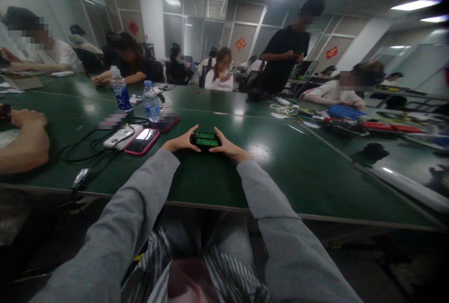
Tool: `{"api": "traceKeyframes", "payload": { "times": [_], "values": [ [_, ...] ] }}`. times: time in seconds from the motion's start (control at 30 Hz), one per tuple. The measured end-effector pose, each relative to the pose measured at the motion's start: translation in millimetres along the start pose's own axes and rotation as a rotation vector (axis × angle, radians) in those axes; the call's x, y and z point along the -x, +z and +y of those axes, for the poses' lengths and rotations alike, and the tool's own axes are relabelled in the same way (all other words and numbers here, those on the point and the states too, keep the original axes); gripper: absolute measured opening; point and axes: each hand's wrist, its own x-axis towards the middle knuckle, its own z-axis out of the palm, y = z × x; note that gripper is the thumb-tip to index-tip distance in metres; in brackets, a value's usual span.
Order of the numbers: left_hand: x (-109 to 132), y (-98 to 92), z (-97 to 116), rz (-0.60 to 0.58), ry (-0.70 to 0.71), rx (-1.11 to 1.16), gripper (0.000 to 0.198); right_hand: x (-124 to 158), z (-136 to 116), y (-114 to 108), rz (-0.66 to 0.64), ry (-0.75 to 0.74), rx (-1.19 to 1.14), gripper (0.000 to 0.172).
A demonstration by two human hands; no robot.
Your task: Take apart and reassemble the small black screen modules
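Between my two hands is a black device (206,140) with green circuit boards showing on its face, perhaps a phone screen; it is held sideways just over the green table (210,186). My left hand (184,141) grips its left end, thumb and forefinger apart along the edge. On the right end, my right hand (227,145) has the same kind of hold. The fingers beneath the device are hidden. Left of my left hand lie a phone in a pink case (142,141) and a white power bank (122,136) with black cables (82,146).
A blue-labelled bottle (121,90) and a water bottle (152,102) stand beyond the phones. At left rests another person's arm (26,139). Cables and a blue pouch (347,111) crowd the right side, with a long white bar (410,186) nearer. Several people sit around; one stands (287,55).
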Motion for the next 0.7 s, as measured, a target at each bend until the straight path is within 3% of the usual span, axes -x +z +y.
{"api": "traceKeyframes", "payload": {
  "times": [0.2, 0.47, 0.6, 0.7],
  "values": [
    [1.1, -0.2, -0.5, -0.003, 0.006, 0.057, 0.150, 0.2, -1.4, 4.3, 0.036, 0.000, 0.080, 0.143],
    [9.4, 6.4, 15.2, 0.015, -0.029, -0.023, 0.151, -4.8, 0.3, 16.7, 0.109, 0.020, 0.398, 0.147],
    [9.4, 5.4, 14.0, 0.001, 0.007, 0.016, 0.145, -4.9, 5.3, 19.0, 0.108, -0.049, 0.437, 0.140],
    [3.4, 6.8, 5.2, 0.050, 0.049, 0.010, 0.144, -4.0, 5.9, 23.6, 0.196, -0.088, 0.520, 0.131]
  ]
}}
